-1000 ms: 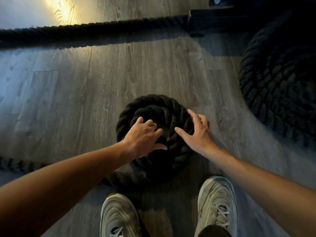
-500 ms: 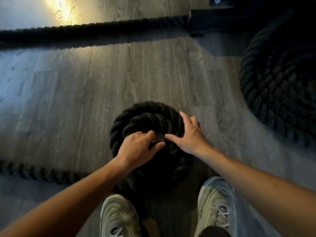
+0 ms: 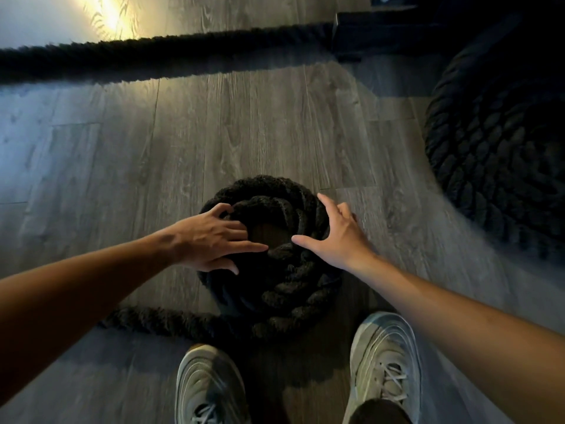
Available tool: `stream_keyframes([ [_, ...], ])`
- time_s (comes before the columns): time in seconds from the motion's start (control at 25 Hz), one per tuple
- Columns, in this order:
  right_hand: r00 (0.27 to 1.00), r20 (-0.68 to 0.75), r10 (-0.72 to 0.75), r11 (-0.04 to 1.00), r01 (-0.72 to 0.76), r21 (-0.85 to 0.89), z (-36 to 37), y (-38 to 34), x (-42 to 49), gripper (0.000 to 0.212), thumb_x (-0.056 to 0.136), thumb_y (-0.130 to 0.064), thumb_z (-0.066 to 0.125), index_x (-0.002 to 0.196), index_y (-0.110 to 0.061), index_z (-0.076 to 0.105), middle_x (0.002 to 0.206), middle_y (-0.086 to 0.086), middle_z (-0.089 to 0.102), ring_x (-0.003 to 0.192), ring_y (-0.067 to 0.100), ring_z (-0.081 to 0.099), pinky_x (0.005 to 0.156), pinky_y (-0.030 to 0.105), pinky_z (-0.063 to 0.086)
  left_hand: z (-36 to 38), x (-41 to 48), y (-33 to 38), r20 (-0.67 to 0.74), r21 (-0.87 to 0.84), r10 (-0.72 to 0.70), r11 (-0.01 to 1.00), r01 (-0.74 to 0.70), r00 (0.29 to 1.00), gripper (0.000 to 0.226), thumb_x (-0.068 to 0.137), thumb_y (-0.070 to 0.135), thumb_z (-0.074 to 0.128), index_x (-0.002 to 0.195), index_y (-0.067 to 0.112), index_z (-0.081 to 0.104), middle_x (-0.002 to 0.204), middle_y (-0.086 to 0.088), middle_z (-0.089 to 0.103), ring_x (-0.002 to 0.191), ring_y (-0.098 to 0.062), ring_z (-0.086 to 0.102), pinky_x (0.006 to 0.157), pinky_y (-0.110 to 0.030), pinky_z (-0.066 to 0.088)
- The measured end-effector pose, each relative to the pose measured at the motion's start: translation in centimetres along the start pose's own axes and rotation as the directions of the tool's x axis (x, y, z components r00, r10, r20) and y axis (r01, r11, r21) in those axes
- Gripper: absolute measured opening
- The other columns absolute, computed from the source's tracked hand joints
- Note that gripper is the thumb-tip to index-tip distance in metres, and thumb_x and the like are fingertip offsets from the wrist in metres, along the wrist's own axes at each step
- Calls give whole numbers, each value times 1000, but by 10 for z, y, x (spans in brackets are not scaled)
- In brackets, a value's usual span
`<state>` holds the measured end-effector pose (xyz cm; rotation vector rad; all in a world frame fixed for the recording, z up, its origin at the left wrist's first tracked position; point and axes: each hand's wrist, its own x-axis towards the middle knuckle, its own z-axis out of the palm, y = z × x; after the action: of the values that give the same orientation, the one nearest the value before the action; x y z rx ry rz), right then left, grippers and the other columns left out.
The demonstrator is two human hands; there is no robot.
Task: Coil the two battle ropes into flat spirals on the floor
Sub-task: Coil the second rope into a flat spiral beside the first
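Note:
A small coil of thick black battle rope (image 3: 275,283) lies on the grey wood floor just ahead of my feet, with a bare patch of floor showing in its middle. My left hand (image 3: 211,240) lies spread on the coil's left side, fingers resting on the rope. My right hand (image 3: 333,237) presses flat against the coil's right side, thumb pointing inward. The rope's loose tail (image 3: 159,321) runs off to the left from the coil's near edge. A large finished rope spiral (image 3: 501,154) sits at the right.
A straight stretch of black rope (image 3: 153,56) crosses the floor at the top and meets a dark base (image 3: 382,35) at the upper right. My two light sneakers (image 3: 382,362) stand just below the small coil. A bright patch of light falls on the floor at the upper left.
Both hands have spread apart to the coil's sides, uncovering its centre. The coil has widened by a turn, and the loose tail has drawn in closer to my feet.

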<state>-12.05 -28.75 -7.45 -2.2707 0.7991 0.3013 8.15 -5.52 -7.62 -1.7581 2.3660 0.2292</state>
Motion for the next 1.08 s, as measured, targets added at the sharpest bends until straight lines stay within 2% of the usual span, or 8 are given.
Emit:
stream_keyframes([
  [0.24,998,-9,59,982,-56,180,-12,0,15,89,76,-70,61,150,-39,22,139,7,37,132,31,41,104,47,43,2,4,32,-97,-41,-347,938,345,933,67,96,60,39,155,30,29,98,7,66,97,-20,62,81,-44,36],
  [0.44,995,-19,102,979,-97,177,-5,2,11,99,70,-74,63,151,-42,15,134,4,34,127,30,44,103,48,44,-15,58,74,-23,-240,-805,579,779,592,74,91,63,41,148,15,34,109,0,73,104,-24,67,83,-43,40],
  [0.52,993,-45,112,986,-105,129,0,2,10,110,62,-77,67,151,-43,12,126,2,33,121,30,47,101,47,45,-19,79,90,43,-358,-882,426,831,470,74,91,64,47,142,12,37,105,-5,74,101,-26,69,82,-43,44],
  [0.6,993,-74,92,993,-87,77,0,3,14,110,63,-71,71,152,-43,13,122,2,33,118,31,46,100,43,45,-22,88,103,98,-454,-897,346,821,432,77,91,67,49,144,11,36,102,-7,74,96,-26,70,79,-40,48],
  [0.72,995,-48,86,993,-82,84,-10,4,22,105,69,-59,76,153,-42,16,127,3,34,125,29,42,100,39,44,-27,77,107,128,-487,-819,439,755,559,98,85,75,49,155,12,24,111,-6,72,106,-24,66,85,-37,46],
  [0.88,996,-50,77,996,-75,53,-8,6,24,104,69,-59,75,153,-44,15,129,2,34,127,30,39,100,40,44,-29,28,67,62,-203,-386,898,390,920,112,72,90,41,158,21,23,141,0,59,142,-23,40,113,-49,25],
  [0.96,996,-43,73,996,-70,63,-9,7,23,103,70,-59,75,153,-45,15,130,2,34,128,30,39,99,40,44,-24,4,35,130,-88,-156,982,168,979,109,69,95,37,157,30,27,146,1,55,147,-25,34,116,-59,21],
  [1.08,998,-17,56,996,-55,68,-14,8,22,101,73,-61,73,153,-45,13,132,2,33,127,28,39,100,39,43,-11,-11,5,151,2,-36,999,37,988,101,76,94,32,153,29,31,140,-3,58,141,-27,43,111,-62,28],
])
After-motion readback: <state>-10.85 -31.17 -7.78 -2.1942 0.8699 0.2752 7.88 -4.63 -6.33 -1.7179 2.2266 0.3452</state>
